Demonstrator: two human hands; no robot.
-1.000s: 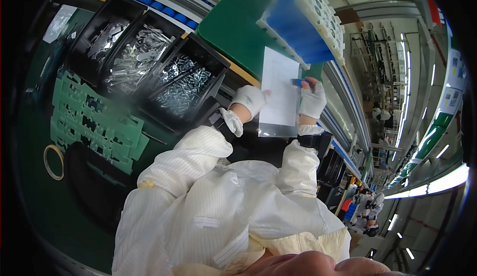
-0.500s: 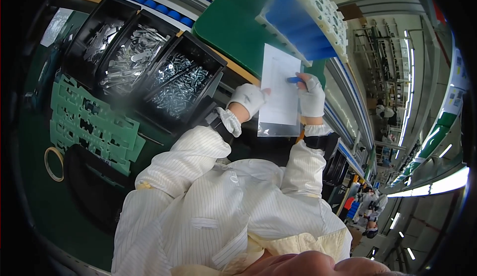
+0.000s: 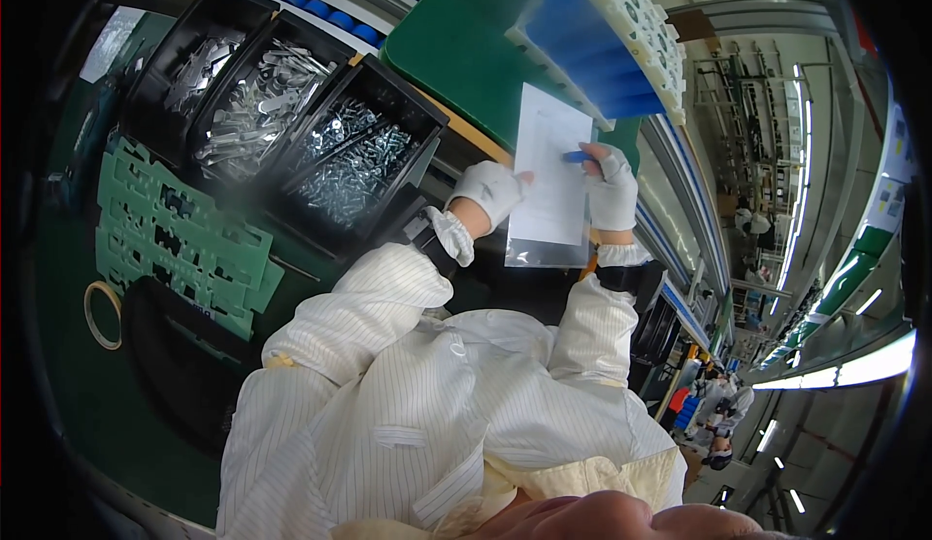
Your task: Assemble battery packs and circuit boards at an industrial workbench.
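A white sheet of paper (image 3: 549, 166) stands in front of me in a clear plastic sleeve (image 3: 547, 253), whose lower end sticks out below the paper. My left hand (image 3: 490, 193), in a white glove with the thumb tip bare, grips the sleeve by its left edge, thumb on the front. Gloved as well, my right hand (image 3: 612, 190) is at the right edge of the sheet. Between its thumb and fingers is a short blue pen-like stick (image 3: 578, 156), its tip pointing left over the paper. The fingers behind the sheet are hidden.
To the left, black bins hold flat metal pieces (image 3: 262, 103) and screws (image 3: 359, 176). Green cut-out plates (image 3: 175, 239) and a tape roll (image 3: 103, 315) lie nearer. Beyond the sheet are a green board (image 3: 456, 45) and a blue block with white perforated sides (image 3: 636, 35).
My view has shifted very slightly. Both hands keep their hold, and the sheet and the blue stick stay almost in place.
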